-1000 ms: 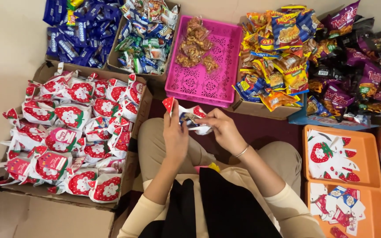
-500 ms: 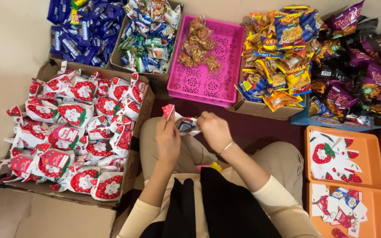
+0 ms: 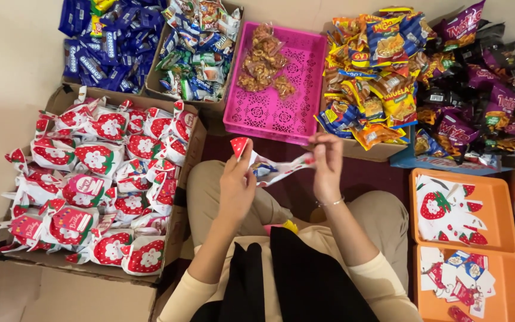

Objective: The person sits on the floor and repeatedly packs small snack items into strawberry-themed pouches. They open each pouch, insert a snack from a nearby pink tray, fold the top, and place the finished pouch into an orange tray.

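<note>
Bag: strawberry-print gift bag [image 3: 272, 167], white with red corner, held above the lap, in front of the pink tray.
Left hand: left hand [image 3: 236, 188] pinches the bag's left end near the red corner; fingers closed on it.
Right hand: right hand [image 3: 328, 167] pinches the right end; fingers closed on it; bag stretched between both hands.
Pink tray: pink tray [image 3: 293, 107] holds clear packs of brown snacks.
Left box: cardboard box [image 3: 183, 197] full of finished strawberry bags.
Right trays: orange trays [image 3: 508, 238] hold flat empty bags.
Far side: boxes of snack packets.
</note>
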